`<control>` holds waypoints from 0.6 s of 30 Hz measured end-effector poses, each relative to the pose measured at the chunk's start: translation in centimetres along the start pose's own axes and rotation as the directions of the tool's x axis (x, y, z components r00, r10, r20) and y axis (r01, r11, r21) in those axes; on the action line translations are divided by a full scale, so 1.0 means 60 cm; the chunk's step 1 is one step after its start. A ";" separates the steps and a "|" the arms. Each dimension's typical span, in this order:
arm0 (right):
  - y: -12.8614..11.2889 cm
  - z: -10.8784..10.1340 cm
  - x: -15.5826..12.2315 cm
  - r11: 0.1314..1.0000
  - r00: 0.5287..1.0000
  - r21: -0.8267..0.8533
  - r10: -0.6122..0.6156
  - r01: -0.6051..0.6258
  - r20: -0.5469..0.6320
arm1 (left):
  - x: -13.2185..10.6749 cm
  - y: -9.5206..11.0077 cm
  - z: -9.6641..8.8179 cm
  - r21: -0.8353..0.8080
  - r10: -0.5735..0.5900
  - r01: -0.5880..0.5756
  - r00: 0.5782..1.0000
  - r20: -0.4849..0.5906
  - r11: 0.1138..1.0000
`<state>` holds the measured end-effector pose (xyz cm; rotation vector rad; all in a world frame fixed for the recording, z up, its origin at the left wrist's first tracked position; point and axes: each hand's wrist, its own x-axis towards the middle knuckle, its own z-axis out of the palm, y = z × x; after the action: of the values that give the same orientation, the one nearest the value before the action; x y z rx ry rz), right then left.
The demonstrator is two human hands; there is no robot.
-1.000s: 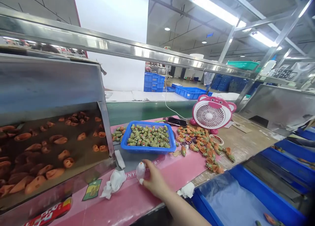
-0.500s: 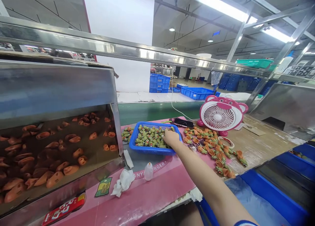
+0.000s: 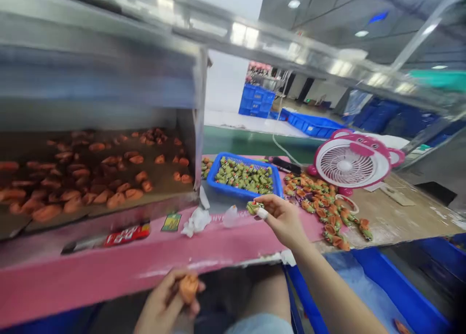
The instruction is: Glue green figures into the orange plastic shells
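My left hand point(image 3: 163, 302), low in front of the bench edge, is closed around a small orange hollow piece point(image 3: 188, 288). Between the thumb and fingers of my right hand point(image 3: 282, 221) is a small green figure piece point(image 3: 254, 207) with a spot of red. A white wrap covers one fingertip of that hand. Just behind it stands a blue basket point(image 3: 233, 192) full of similar green pieces point(image 3: 247, 176). To the right lie joined orange-and-green pieces point(image 3: 327, 210) in a loose heap.
At left, a metal-framed box point(image 3: 198, 130) holds many orange pieces point(image 3: 105, 198). Crumpled tissue point(image 3: 196, 221), a small translucent bottle point(image 3: 230, 216) and a red packet point(image 3: 127, 235) lie on the pink bench top point(image 3: 174, 256). A pink fan point(image 3: 345, 164) stands at right, above a blue bin point(image 3: 400, 285).
My right hand has left the blue basket and come nearer with a green piece. My left hand has come into view with an orange piece. The view has tilted and turned left.
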<state>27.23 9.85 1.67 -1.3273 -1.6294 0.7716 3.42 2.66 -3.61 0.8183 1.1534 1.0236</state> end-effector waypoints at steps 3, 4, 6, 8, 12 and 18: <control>-0.037 0.032 -0.069 0.991 0.982 0.016 -0.137 0.136 0.132 | -0.010 0.019 0.032 -0.014 0.011 -0.009 0.991 0.132 1.000; -0.046 0.038 -0.085 0.978 0.965 -0.028 -0.198 0.206 0.175 | -0.011 0.022 0.037 -0.029 0.019 -0.015 0.987 0.159 0.999; -0.058 0.046 -0.107 0.928 0.920 -0.144 -0.302 0.344 0.249 | -0.015 0.024 0.043 -0.038 0.032 -0.025 0.981 0.193 0.999; -0.064 0.050 -0.118 0.868 0.874 -0.208 -0.383 0.451 0.298 | -0.021 0.025 0.045 -0.029 0.039 -0.034 0.979 0.198 0.999; -0.069 0.053 -0.123 0.802 0.822 -0.248 -0.450 0.544 0.349 | -0.030 0.025 0.041 0.009 0.048 -0.051 0.978 0.204 0.999; -0.069 0.058 -0.127 0.776 0.807 -0.272 -0.462 0.568 0.369 | -0.028 0.021 0.037 0.108 0.050 -0.076 0.974 0.223 0.991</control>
<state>22.68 1.67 1.93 -0.9404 -2.3318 0.3212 5.17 1.46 -1.41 1.0395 1.0092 0.8988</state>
